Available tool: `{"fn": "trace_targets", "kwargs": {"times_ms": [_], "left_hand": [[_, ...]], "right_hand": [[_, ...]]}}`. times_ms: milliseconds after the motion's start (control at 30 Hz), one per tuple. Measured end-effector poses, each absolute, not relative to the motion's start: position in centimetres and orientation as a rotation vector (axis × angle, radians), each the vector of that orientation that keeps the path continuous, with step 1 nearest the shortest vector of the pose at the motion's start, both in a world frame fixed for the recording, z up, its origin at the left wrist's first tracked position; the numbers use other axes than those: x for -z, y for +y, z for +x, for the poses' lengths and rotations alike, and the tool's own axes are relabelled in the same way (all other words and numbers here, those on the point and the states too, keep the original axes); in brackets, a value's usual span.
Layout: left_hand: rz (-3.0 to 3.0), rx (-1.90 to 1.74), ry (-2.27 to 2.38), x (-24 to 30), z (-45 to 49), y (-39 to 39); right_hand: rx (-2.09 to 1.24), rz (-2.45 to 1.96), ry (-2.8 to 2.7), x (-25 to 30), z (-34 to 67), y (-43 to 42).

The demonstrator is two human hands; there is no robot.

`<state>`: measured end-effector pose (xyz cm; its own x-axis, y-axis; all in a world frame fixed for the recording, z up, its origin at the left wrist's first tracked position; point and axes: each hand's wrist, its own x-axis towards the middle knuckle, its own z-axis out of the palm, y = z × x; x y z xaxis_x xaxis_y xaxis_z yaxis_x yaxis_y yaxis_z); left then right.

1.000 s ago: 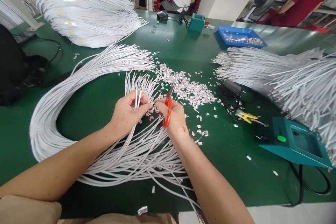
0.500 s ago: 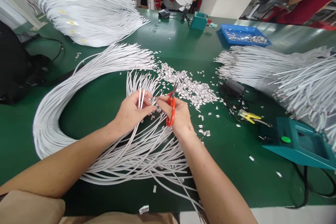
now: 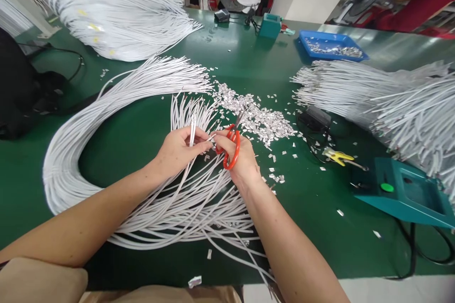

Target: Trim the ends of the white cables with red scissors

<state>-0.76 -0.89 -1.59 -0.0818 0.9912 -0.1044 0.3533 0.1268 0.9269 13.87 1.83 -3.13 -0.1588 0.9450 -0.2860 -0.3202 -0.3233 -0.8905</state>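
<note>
A few white cables [image 3: 192, 133] are pinched in my left hand [image 3: 177, 149], their ends rising above the fingers. Hooked on my right hand [image 3: 243, 156] is a pair of red-handled scissors [image 3: 232, 147], blades pointing up and away. The thumb and forefinger of that hand meet my left fingertips at a cable end, too small to make out fully. Under both hands spreads a long curved bundle of white cables [image 3: 71, 137], one end fanned out below my wrists. Just past the scissors lies a heap of small silvery foil scraps [image 3: 263, 120].
More cable bundles lie at the back left [image 3: 117, 19] and on the right [image 3: 341, 83]. A blue tray [image 3: 302, 40] holds scraps. A teal device [image 3: 401, 203], yellow-handled pliers [image 3: 337, 156] and a black adapter [image 3: 314, 118] sit rightward. People work beyond the table.
The scissors have swung in my right hand, their handle loops now showing wider. The cables in my left hand have drawn closer together. Both hands stay in nearly the same place.
</note>
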Motion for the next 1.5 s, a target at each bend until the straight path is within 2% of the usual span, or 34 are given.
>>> {"fn": "trace_targets", "kwargs": {"times_ms": [300, 533, 1067, 1300, 1500], "left_hand": [[1.176, -0.998, 1.311, 2.2, -1.0, -1.0], [1.188, -1.004, 1.331, 2.1, -0.9, -1.0], [1.212, -0.982, 1.308, 2.7, -1.3, -1.0], [1.314, -1.046, 1.544, 1.1, -0.6, -1.5], [1.412, -1.035, 1.439, 0.8, -0.8, -1.7]], "right_hand": [[-1.739, -1.05, -0.876, 2.7, 13.9, 1.7], [-1.799, -0.989, -0.952, 2.0, 14.4, 1.9], [-1.648, -1.123, -1.068, 2.0, 14.6, 1.9], [-1.535, -1.167, -1.026, 2.6, 13.4, 1.2], [-1.457, -1.275, -0.948, 3.8, 13.4, 1.8]]}}
